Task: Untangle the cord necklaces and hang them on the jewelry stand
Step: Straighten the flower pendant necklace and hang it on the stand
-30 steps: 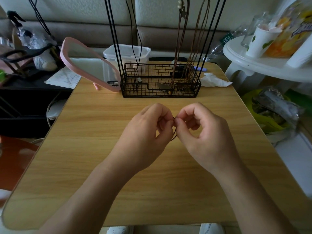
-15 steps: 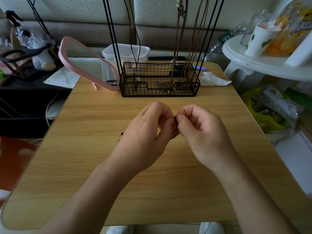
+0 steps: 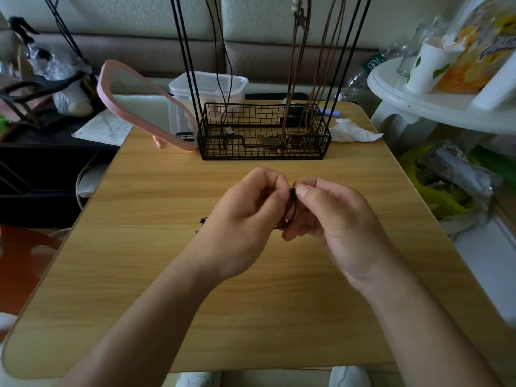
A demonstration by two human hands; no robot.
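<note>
Both my hands are over the middle of the worktop. The left hand and right hand have their fingers curled in, pinching the same black cord necklace between them. The jewelry stand sits at the far edge with brown cords hanging on it.

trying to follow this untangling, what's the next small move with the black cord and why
Probably ease the two hands slightly apart to work the tangle loose. The left hand and right hand both pinch the cord at one spot, thumbs nearly touching, and it hangs in short bunched loops between them, so it seems not yet free to go on the stand behind.
</note>
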